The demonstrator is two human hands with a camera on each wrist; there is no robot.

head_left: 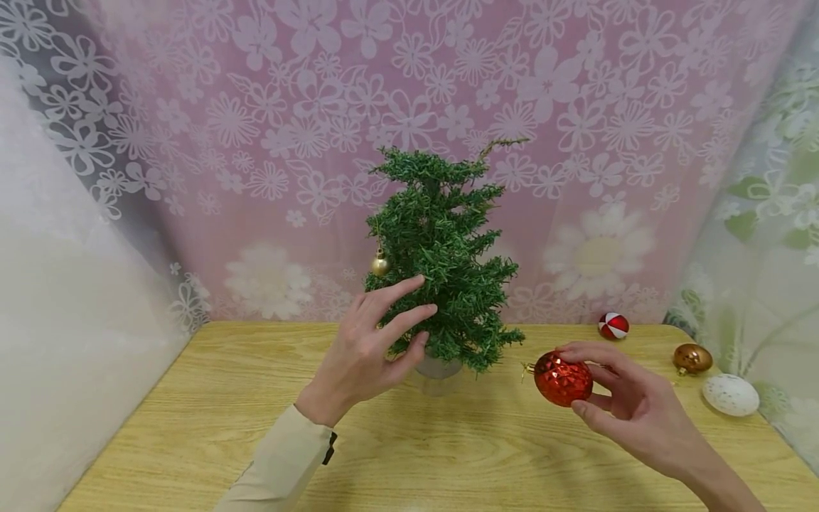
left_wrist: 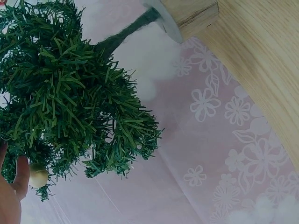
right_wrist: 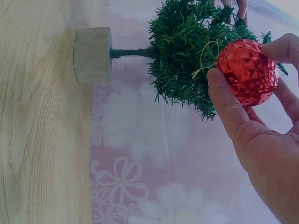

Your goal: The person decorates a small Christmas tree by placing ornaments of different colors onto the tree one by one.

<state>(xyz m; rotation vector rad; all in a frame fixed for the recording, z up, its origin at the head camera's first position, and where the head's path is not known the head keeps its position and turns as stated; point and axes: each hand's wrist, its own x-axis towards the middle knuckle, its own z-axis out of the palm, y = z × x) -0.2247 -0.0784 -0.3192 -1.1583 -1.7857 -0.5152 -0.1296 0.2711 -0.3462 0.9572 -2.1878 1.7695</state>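
bauble point(head_left: 563, 379) in right hand point(head_left: 648, 416)

1 tbl point(head_left: 192, 434), 1 tree point(head_left: 441, 249), 2 hands point(head_left: 361, 348), min. 5 orns point(head_left: 563, 379).

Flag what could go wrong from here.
1. Slip: the right hand holds the faceted red bauble clear of the table; a loosened hold could drop it.
2. Knock: the left hand is close to the gold bauble hanging at the side of the tree, so a stray brush might dislodge it.
3. Roll: the white ornament, near the table's right edge, may roll if bumped.
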